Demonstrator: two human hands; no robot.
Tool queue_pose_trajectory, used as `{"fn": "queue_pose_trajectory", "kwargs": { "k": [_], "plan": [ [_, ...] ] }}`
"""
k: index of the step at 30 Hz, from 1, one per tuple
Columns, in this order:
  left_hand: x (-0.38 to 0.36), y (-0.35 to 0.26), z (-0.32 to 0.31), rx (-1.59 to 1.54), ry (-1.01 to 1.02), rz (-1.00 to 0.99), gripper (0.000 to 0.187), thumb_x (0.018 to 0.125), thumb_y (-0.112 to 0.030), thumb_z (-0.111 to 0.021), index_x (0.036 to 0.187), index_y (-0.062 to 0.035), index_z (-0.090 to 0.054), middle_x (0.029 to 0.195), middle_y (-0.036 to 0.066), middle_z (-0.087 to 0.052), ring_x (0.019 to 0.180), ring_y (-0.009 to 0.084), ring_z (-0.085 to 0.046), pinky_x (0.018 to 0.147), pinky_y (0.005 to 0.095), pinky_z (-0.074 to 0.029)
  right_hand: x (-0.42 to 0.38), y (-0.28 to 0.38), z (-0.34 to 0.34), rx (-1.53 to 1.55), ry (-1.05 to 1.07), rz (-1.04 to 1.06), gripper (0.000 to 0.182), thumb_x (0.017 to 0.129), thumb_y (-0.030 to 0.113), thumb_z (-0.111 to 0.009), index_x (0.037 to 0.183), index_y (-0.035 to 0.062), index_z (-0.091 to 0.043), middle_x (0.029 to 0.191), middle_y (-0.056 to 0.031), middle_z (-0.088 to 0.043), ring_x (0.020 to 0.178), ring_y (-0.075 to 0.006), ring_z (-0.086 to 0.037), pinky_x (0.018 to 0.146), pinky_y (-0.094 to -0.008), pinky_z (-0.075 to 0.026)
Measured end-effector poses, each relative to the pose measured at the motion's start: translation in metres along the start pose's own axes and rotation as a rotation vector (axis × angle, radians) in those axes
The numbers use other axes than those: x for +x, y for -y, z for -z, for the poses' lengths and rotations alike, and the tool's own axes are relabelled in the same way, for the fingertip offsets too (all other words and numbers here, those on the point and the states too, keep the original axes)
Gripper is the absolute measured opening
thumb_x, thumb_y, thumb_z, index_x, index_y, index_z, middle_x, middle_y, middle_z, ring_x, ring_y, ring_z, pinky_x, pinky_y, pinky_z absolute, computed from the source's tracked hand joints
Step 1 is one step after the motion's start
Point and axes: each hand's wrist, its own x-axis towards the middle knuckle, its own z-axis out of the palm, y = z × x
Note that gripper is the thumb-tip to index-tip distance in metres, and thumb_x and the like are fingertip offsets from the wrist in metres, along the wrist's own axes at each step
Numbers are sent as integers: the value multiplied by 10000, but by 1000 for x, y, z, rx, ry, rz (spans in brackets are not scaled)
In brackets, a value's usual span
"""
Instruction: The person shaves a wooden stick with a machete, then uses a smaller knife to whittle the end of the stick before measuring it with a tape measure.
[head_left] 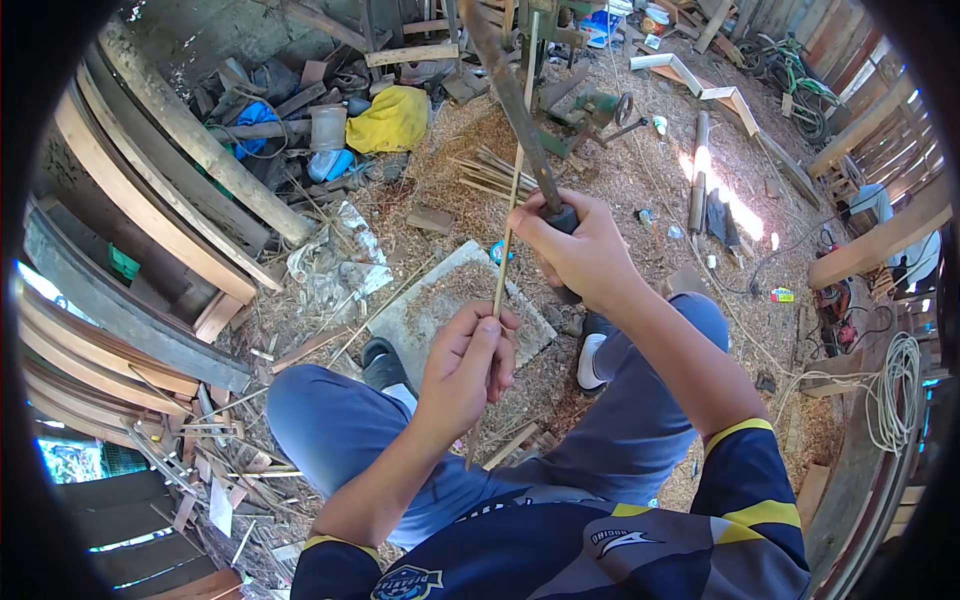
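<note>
Left hand (465,365): you pinch the wooden strip (502,280);
Right hand (585,245): you grip the long-bladed knife (510,105);
Wooden strip: likely being shaved; next stroke wants steadiness

Daylight pierces the brown wooden plank wall (840,47); glare streaks the shavings-strewn brown floor (742,208); black-rimmed fisheye edges bend.

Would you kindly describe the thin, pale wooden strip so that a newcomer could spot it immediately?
Start from the flat grey slab near the picture's centre, then find the bare left hand in front of it. That hand pinches the thin, pale wooden strip, far slimmer and lighter in colour than the dark-bladed knife in the bare right hand.
</note>
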Motion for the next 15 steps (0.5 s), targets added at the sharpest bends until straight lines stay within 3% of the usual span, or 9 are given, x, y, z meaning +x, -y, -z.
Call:
{"fn": "queue_pose_trajectory", "kwargs": {
  "k": [4,7,8,11,15],
  "plan": [
    [6,-2,-3,12,-67,-39,221,1136,-248,-436,1161,-59,-547,617,0,-502,469,64,-430,447,212,-358,-2,-3,13,-340,-3,152,426,959,446,-720,817,52,-637,619,-29,-588,580,-135,-608,541,-346,-421],
    [9,-5,-3,-26,-142,-28,213,1136,-231,-435,1148,-48,-543,604,-21,-452,461,59,-406,438,215,-352,-10,-5,20,-615,69,237,470,952,496,-709,827,50,-631,633,-85,-595,551,-228,-604,548,-374,-438],
    [9,-6,-3,-49,-160,-16,212,1136,-226,-433,1141,-43,-541,600,-28,-434,457,57,-397,435,217,-350,-15,-7,17,-709,48,365,489,923,529,-730,806,66,-622,655,-92,-618,563,-292,-617,541,-389,-459],
    [4,-9,-2,-87,-108,-31,206,1139,-231,-447,1112,-53,-547,629,-44,-437,493,32,-371,446,228,-326,-20,-18,13,-886,114,729,495,892,553,-748,783,90,-612,654,-68,-627,569,-287,-643,524,-395,-476],
    [-1,-9,-5,-23,-129,-31,217,1139,-221,-445,1073,-41,-547,619,-51,-423,496,29,-362,447,230,-305,-21,-16,13,-941,137,801,489,880,558,-753,760,108,-603,653,-61,-631,558,-268,-650,512,-390,-484]
  ]
}}
